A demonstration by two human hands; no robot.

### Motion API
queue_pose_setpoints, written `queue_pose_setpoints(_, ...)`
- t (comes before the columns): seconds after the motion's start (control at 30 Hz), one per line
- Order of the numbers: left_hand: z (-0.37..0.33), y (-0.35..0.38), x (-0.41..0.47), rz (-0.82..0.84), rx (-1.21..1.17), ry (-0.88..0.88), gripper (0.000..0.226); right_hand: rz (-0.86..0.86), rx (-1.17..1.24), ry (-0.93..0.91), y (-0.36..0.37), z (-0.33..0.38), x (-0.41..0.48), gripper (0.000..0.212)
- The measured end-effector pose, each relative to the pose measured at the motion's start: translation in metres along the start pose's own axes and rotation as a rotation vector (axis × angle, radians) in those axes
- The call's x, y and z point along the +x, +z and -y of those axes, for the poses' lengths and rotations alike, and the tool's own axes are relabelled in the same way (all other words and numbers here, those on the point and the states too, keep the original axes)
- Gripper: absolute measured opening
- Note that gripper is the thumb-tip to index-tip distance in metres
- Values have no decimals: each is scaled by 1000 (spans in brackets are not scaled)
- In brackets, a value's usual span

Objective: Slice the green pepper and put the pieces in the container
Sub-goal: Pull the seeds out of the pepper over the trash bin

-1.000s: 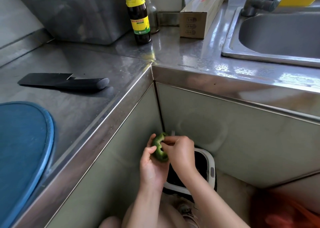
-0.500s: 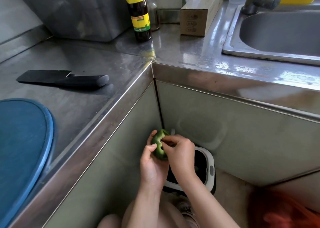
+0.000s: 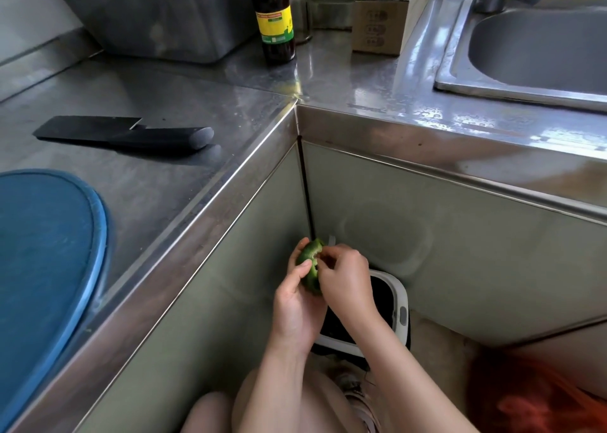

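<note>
**Pepper held low over the bin, both hands on it**

The green pepper is below the counter, in the corner where the two cabinet fronts meet, and above a white bin with a dark inside that stands on the floor. The left hand cups the pepper from the left, with its thumb curled over the skin. The right hand comes in from the right, its fingers bent and their tips pinching at the pepper's open top; what they have hold of in there is hidden.

On the counter, a black knife lies flat, well apart from the hands. A blue cutting board sits nearer, at the left edge. Farther back stand a dark bottle with a yellow label and a cardboard box. The sink is at the far right.
</note>
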State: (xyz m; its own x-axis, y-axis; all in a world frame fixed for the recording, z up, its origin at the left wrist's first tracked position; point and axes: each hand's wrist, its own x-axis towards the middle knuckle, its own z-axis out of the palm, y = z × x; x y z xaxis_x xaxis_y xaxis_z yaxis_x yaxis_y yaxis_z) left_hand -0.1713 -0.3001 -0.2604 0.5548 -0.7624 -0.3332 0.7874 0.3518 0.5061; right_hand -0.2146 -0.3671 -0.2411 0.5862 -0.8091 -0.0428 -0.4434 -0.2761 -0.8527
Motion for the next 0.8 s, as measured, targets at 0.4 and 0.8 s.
queue_pose_setpoints(0.4,1,-2,7,29,-65,15,64,145,-94,-21,-17,0,11,11)
queue_pose_setpoints(0.8,-10,2,7,40,-263,44,54,43,-59,-5,-36,-8,16,12)
